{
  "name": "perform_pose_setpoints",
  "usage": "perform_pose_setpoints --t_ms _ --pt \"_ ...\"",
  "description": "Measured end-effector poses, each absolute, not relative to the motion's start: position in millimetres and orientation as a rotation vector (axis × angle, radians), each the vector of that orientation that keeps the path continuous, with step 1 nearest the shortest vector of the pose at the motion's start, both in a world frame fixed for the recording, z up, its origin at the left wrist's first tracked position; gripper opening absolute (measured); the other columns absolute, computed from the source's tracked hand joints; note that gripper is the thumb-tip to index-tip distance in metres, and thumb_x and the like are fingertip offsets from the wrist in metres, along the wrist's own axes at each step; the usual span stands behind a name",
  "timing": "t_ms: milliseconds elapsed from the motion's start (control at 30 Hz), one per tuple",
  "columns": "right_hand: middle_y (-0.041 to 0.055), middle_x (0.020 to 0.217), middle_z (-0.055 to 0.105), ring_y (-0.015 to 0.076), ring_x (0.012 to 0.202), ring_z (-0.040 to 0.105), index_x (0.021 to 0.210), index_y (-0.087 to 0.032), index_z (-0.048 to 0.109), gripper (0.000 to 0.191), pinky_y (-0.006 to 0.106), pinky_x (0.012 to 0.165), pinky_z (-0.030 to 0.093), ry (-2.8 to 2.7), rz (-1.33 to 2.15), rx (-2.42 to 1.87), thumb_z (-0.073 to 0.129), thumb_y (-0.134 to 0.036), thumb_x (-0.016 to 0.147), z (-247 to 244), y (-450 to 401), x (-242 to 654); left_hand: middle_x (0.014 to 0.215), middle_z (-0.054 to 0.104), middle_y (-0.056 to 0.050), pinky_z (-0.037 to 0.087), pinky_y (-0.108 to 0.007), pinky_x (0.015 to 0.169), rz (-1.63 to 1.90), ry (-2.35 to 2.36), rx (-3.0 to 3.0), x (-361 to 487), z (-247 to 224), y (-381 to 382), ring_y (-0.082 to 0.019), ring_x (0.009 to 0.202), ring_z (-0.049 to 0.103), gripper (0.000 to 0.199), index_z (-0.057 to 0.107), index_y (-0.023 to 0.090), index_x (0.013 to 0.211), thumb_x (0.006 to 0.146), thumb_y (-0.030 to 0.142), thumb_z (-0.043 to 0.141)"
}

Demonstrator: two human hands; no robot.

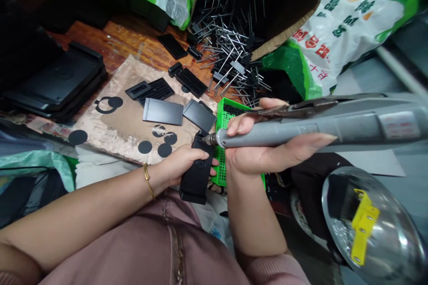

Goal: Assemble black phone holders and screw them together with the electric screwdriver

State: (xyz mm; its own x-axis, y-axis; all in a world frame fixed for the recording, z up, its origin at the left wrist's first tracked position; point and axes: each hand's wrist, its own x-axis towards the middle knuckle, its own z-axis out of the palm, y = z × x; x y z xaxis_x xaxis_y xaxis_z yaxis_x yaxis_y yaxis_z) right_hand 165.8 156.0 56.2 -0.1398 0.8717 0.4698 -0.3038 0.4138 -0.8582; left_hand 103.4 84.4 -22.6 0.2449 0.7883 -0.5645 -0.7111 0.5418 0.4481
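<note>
My left hand [182,162] grips a black plastic part [197,173], thumb on top and fingertips showing at its right edge. My right hand [257,147] is wrapped round a grey electric screwdriver [277,131], which lies nearly level and runs off to the right. Its metal bit touches, or nearly touches, the upper end of the black part; the exact contact is too small to tell. Just beneath the right hand sits a green basket [220,167] with small black pieces. Two flat grey-black plates [162,111] lie on the cardboard beyond my left hand.
Several black discs [78,137] and slotted black pieces lie on worn cardboard [117,129]. Thin metal rods with black blocks [230,53] spill from a carton at the back. Stacked black panels [63,75] stand left. A metal bowl [384,231] with a yellow piece is at lower right.
</note>
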Motion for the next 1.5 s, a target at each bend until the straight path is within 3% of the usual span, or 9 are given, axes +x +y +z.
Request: perform_pose_setpoints --t_ms 600,967,1200,1367,1500 --pt "-0.0048 0.048 0.045 0.011 0.031 0.041 0.082 -0.026 0.061 0.054 0.026 0.029 0.035 -1.302 1.116 -0.577 0.028 -0.069 0.08 51 155 164 0.064 0.07 -0.012 0.052 -0.029 0.049 1.032 0.877 0.077 103 -16 85 -0.018 0.051 0.063 0.016 0.066 0.007 0.079 0.068 0.013 0.057" --pt "-0.0055 0.042 0.049 0.0128 0.03 0.043 0.067 -0.026 0.061 0.055 0.027 0.028 0.033 -1.34 1.346 -0.411 0.048 -0.079 0.065 49 162 166 0.062 0.069 -0.011 0.051 -0.028 0.048 1.044 0.891 0.132 104 -18 83 -0.018 0.052 0.063 0.013 0.064 0.009 0.077 0.069 0.015 0.056" --pt "-0.0054 0.045 0.049 0.0136 0.032 0.044 0.075 -0.026 0.064 0.053 0.028 0.028 0.033 -1.392 1.396 -0.319 0.051 -0.076 0.066 43 165 166 0.062 0.07 -0.011 0.051 -0.029 0.05 1.076 0.87 0.164 104 -17 83 -0.019 0.051 0.064 0.012 0.064 0.009 0.075 0.068 0.016 0.057" --pt "-0.0054 0.048 0.051 0.0119 0.034 0.044 0.091 -0.025 0.068 0.055 0.026 0.032 0.037 -1.339 1.17 -0.327 0.051 -0.073 0.07 56 151 169 0.06 0.07 -0.008 0.051 -0.027 0.051 1.137 0.847 0.038 103 -15 87 -0.016 0.049 0.063 0.011 0.066 0.009 0.077 0.073 0.013 0.056" --pt "-0.0037 0.053 0.05 0.0128 0.038 0.049 0.091 -0.026 0.066 0.054 0.027 0.037 0.043 -1.352 0.94 -0.355 0.04 -0.072 0.079 62 142 169 0.055 0.068 -0.007 0.051 -0.024 0.05 1.187 0.79 -0.202 104 -10 86 -0.015 0.046 0.062 0.021 0.065 0.01 0.068 0.08 0.014 0.047"
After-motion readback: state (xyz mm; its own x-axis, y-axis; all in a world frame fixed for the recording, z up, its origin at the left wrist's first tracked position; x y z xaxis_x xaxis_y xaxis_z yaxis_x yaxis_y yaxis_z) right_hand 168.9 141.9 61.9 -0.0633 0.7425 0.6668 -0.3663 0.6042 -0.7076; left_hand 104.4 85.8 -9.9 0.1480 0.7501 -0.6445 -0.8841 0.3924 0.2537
